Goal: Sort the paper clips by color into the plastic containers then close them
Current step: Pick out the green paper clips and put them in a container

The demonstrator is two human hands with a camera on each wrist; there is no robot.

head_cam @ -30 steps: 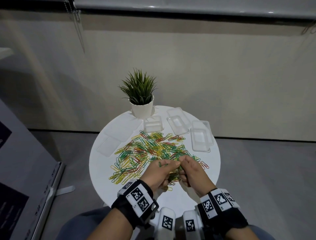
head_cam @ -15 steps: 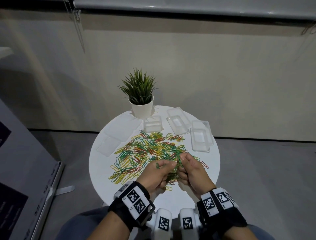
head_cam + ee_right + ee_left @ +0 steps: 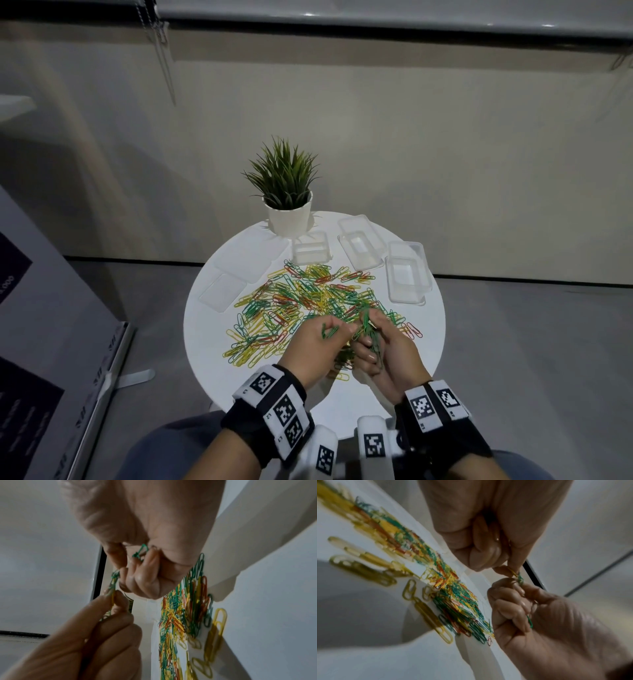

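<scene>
A mixed pile of green, yellow and red paper clips (image 3: 308, 298) lies on the round white table (image 3: 428, 329). Three clear plastic containers (image 3: 310, 251) (image 3: 359, 246) (image 3: 407, 274) stand open behind it. My hands meet just above the pile's near edge. My left hand (image 3: 334, 327) (image 3: 120, 573) keeps a green clip (image 3: 142, 551) under its curled fingers and pinches one end of a small tangle of clips (image 3: 114, 580). My right hand (image 3: 364, 323) (image 3: 113, 597) pinches the other end and holds a bunch of green clips (image 3: 371, 337) in its palm.
A potted plant (image 3: 289, 202) stands at the table's far edge. Clear lids (image 3: 224, 291) (image 3: 250, 263) lie to the left of the pile. A grey panel (image 3: 51, 342) leans at my left. The floor drops away around the small table.
Both hands stay at the pile's near edge. The right hand has lifted its green bunch slightly, and the fingertips of both hands have closed in on the tangle between them.
</scene>
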